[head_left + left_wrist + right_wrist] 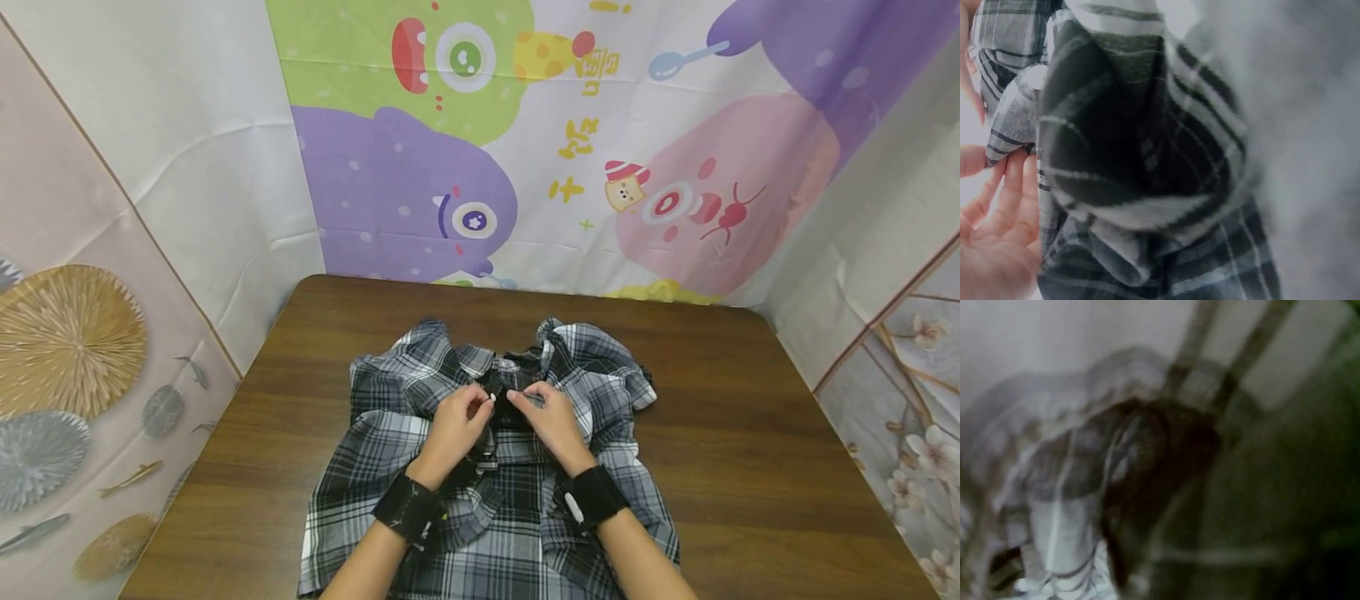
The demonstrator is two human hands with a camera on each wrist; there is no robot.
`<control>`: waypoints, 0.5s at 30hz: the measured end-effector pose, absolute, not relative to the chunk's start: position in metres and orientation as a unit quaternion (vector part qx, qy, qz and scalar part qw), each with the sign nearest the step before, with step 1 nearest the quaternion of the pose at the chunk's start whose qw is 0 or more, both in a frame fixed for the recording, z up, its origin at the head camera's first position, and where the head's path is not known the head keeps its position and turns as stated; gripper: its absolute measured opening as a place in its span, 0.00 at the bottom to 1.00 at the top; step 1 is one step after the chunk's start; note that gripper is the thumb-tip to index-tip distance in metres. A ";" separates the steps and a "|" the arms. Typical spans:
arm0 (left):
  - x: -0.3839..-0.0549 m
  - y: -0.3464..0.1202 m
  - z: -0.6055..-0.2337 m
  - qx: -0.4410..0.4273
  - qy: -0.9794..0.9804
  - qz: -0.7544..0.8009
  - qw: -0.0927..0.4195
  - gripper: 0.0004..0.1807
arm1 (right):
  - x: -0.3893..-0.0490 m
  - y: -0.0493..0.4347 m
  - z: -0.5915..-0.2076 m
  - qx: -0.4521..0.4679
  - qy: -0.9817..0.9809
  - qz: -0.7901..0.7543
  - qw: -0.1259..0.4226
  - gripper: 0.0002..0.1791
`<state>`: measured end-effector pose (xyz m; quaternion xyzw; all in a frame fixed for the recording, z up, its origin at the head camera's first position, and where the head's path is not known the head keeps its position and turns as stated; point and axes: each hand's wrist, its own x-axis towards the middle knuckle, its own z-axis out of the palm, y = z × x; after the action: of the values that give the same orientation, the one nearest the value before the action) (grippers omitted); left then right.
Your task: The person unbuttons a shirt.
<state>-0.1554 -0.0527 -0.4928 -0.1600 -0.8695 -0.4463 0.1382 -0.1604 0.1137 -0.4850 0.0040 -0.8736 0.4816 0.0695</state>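
A black, grey and white plaid shirt (517, 500) lies spread on the table, its collar and sleeves toward the far edge. At its upper middle my left hand (459, 425) pinches a front edge of the cloth, close to a small white button (492, 397). Just across, my right hand (557, 423) has thumb and forefinger together at the facing edge. In the left wrist view, the left hand's fingers (1013, 206) hold a pointed flap of cloth (1015, 115), while an open fold of shirt fills the middle. Blurred, dark plaid cloth (1135, 456) covers the right wrist view, hiding that hand.
The brown wooden table (750, 467) extends on both sides of the shirt. Behind it hangs a cartoon-print cloth (480, 167), and patterned curtains (172, 150) flank the sides. Black bands (408, 508) circle both wrists.
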 end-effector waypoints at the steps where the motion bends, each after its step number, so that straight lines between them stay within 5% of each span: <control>1: -0.155 -0.053 -0.494 -0.158 -0.871 -0.444 0.138 0.05 | -0.160 0.114 -0.485 0.005 -0.875 0.480 0.069 0.15; 15: -0.151 -0.060 -0.505 -0.164 -0.892 -0.406 0.111 0.07 | -0.155 0.123 -0.499 0.040 -0.920 0.380 0.085 0.10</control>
<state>-0.1509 -0.0601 -0.5049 -0.1638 -0.8921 -0.4064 0.1108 -0.1549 0.1226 -0.4986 0.0395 -0.9202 0.3802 0.0848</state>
